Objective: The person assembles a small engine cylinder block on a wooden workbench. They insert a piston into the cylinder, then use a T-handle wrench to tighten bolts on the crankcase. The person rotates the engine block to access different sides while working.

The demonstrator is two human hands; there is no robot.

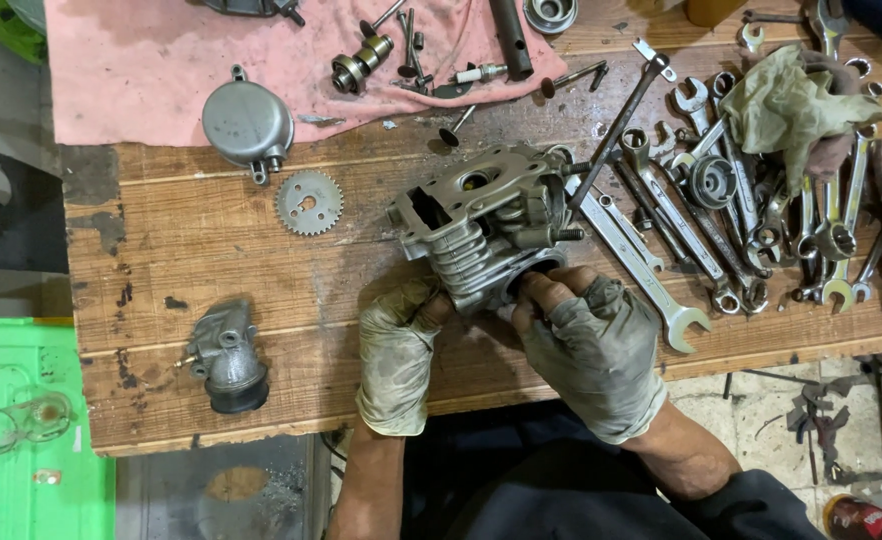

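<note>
The engine cylinder head (481, 228) sat near the middle of the wooden workbench (191, 250), tipped on its side, likely so we could reach its open port. Our left hand (398, 350), in a grimy glove, curled its fingers against the finned lower corner to steady it. Our right hand (591, 345) pinched at the round opening, bare fingertips (546, 292) poking from cut-off glove ends, probably for feel. A pink cloth (151, 70) held small parts together at the back; wrenches (721, 230) lay heaped to the right. A round cover (247, 122), a sprocket (309, 202) and an intake pipe (226, 358) lay apart. We saw no packages or readable labels.
</note>
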